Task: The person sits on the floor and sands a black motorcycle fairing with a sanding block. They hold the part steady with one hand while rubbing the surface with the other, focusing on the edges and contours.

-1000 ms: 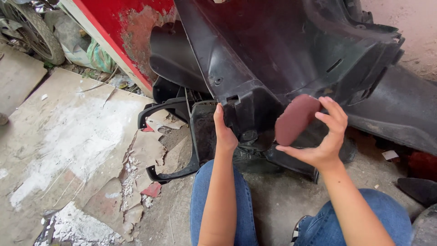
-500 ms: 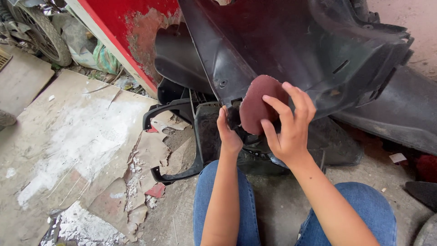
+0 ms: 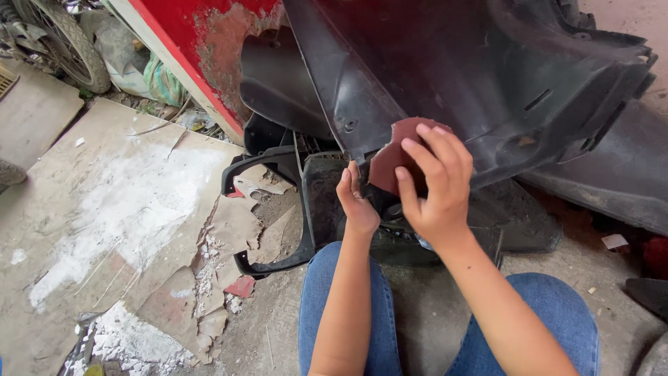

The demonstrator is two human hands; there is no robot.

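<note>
A large black plastic body panel [image 3: 445, 76] of a scooter stands tilted in front of me. My right hand [image 3: 435, 184] presses a round reddish-brown sanding disc [image 3: 390, 161] against the panel's lower edge, fingers spread over the disc. My left hand [image 3: 356, 202] grips the same lower edge of the panel just left of the disc, steadying it. Both forearms reach out over my knees in blue jeans [image 3: 327, 306].
A black curved plastic trim piece [image 3: 268, 209] lies on the ground under the panel. A red painted board [image 3: 195, 49] leans at the back. Cracked boards and white plaster debris [image 3: 125, 230] cover the ground on the left. A tyre [image 3: 59, 38] stands at the top left.
My right hand has carried the sanding disc from the right of the panel leftward and onto the panel's lower edge beside my left hand. The left hand stays on the panel.
</note>
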